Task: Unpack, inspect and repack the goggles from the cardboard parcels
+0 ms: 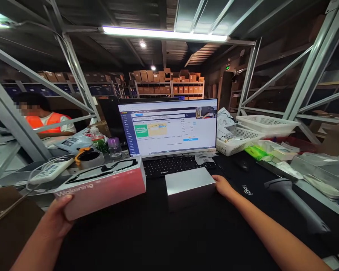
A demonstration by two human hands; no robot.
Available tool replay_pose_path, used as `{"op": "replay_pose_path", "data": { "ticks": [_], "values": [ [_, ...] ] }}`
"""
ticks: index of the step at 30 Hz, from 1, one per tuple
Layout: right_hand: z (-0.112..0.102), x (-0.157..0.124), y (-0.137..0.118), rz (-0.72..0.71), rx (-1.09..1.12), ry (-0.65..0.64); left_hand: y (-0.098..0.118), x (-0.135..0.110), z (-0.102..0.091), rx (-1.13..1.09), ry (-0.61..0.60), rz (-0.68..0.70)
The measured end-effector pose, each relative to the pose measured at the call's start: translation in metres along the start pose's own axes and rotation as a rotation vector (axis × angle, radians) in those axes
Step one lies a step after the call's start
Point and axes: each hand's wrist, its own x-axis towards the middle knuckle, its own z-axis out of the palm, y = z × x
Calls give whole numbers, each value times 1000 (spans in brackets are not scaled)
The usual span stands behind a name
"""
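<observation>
My left hand (pixel 60 210) is closed around the near left end of a long pink and white printed box (pixel 110 188), which is tilted over the black desk mat. "Wakening" is printed along its side. At the right, my right hand (pixel 222 185) grips the right end of a smaller plain box (pixel 190 181) with a silvery top and a dark front side. Its fingers are partly hidden behind that box. Behind both boxes lies a black keyboard (pixel 169 165), in front of a lit monitor (pixel 169 131).
A handheld barcode scanner (pixel 296 205) and a mouse (pixel 243 165) lie to the right. White baskets (pixel 240 137) stand behind them. Tape (pixel 87 157), a purple-capped jar (pixel 114 147) and a cardboard box (pixel 11 218) are at left. A person in an orange vest (pixel 49 121) sits beyond the rack.
</observation>
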Motion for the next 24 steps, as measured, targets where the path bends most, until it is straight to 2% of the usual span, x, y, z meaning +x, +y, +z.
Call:
{"op": "replay_pose_path", "data": {
  "ticks": [3,5,8,11,12,13,14,16,21,22,24],
  "values": [
    [-14,-4,-12,32,-41,-92,11,0,-10,19,30,59],
    [-28,-10,-25,10,-53,-152,15,-6,-8,49,-5,167],
    [-41,-20,-39,-104,-27,-261,22,-21,0,158,-50,432],
    [-34,-25,-36,-265,-90,-313,30,-39,9,308,-64,580],
    [-28,-24,-32,-294,-153,-281,33,-46,12,383,-64,630],
    [-20,-23,-27,-307,-195,-242,34,-53,15,568,-77,754],
    [-12,-22,-23,-306,-207,-195,34,-60,20,689,-48,883],
    [3,-22,-16,-285,-180,-109,33,-73,31,832,-28,1025],
    [23,-30,-18,-298,-167,53,26,-93,51,893,-37,1012],
    [25,-32,-19,-312,-183,88,25,-94,52,878,10,1008],
    [30,-35,-21,-337,-204,144,25,-92,50,849,186,967]
  ]
}}
